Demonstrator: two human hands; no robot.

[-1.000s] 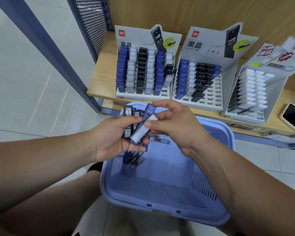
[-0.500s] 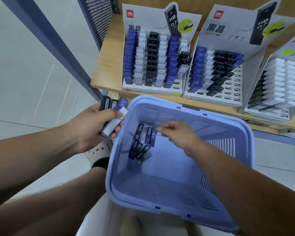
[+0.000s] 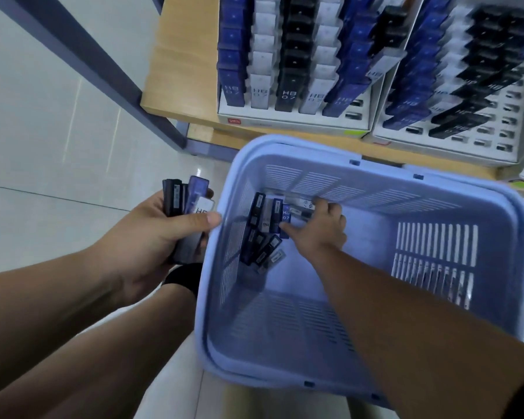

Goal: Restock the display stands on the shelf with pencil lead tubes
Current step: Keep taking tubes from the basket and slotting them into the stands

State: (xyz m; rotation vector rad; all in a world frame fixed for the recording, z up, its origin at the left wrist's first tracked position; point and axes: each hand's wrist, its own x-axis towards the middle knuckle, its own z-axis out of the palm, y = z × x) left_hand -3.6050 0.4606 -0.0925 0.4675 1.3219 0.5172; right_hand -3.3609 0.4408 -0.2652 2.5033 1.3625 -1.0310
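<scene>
Left hand [image 3: 152, 237] grips a tube bundle [image 3: 188, 207] beside basket [image 3: 436, 189]; right hand [image 3: 324, 231] touches loose tubes [image 3: 263, 234] inside, grasp indeterminate.

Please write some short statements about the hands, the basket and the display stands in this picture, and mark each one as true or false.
1. The left hand holds a bundle of lead tubes outside the basket. True.
2. The right hand is putting a tube into a display stand. False: it reaches into the basket, to the loose tubes on its bottom.
3. The basket is empty. False: several tubes lie near its left wall.
4. The right display stand has empty slots in its front rows. True.
5. The stands are on the floor. False: they are on the wooden shelf.
</scene>
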